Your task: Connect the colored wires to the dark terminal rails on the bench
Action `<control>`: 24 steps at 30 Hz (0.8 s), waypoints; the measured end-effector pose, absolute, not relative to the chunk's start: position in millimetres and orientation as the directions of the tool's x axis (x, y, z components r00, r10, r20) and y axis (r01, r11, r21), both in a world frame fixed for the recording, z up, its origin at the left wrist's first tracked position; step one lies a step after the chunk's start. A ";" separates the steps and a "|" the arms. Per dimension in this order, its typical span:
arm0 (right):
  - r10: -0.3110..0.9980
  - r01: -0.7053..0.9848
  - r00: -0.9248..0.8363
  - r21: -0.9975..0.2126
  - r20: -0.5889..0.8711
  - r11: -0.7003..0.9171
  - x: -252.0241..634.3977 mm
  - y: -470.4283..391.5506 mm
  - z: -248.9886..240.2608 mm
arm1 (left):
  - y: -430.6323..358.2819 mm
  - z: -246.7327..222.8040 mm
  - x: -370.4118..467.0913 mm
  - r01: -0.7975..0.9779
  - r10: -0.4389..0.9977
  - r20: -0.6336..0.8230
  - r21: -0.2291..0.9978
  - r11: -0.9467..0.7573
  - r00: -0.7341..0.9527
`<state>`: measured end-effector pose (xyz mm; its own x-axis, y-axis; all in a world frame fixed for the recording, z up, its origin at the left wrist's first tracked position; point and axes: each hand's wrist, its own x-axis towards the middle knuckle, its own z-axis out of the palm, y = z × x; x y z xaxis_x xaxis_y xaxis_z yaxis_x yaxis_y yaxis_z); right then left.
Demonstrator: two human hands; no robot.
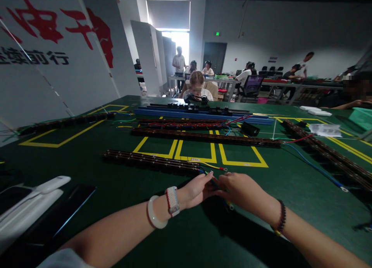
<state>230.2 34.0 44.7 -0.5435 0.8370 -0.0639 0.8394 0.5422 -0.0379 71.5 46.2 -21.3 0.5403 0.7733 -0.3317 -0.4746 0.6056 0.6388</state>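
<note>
A long dark strip assembly [154,161] lies on the green table, and its coloured wires come out at the right end. My left hand [199,191] is closed around these wires just off that end. Pressed up against it, my right hand [236,188] has its fingers closed on the same wires. A yellow wire with a red ring terminal [223,168] sticks out above the hands. Another ring terminal [231,207] shows below them. The fingertips partly cover the wires between the hands.
Further dark strips [203,136] lie behind, by blue rails [180,113] and yellow tape outlines [258,164]. More strips [328,149] with a blue wire lie at right. White devices [31,202] and a black slab [72,206] are at left. A person [197,90] sits across the table.
</note>
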 end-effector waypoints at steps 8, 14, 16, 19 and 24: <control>0.893 0.886 -0.450 -0.112 0.022 0.450 249.6 52.4 45.5 | 44.3 -18.7 68.2 -0.480 0.733 -0.242 0.619 0.621 0.636; 0.879 0.728 -0.474 -0.536 0.056 0.427 251.6 64.9 74.3 | 43.7 -20.1 68.5 -0.449 0.732 -0.224 0.664 0.598 0.643; 0.865 0.645 -0.492 -0.626 0.100 0.439 241.2 68.1 80.7 | 43.2 -21.7 68.9 -0.461 0.736 -0.179 0.678 0.573 0.652; 0.835 0.579 -0.489 -0.623 0.251 0.526 214.2 73.0 85.8 | 41.3 -22.9 67.6 -0.504 0.741 -0.084 0.682 0.531 0.667; 0.663 0.450 -0.648 -0.513 0.376 0.731 155.1 88.3 82.0 | 39.4 -27.3 63.1 -0.517 0.732 -0.032 0.687 0.511 0.681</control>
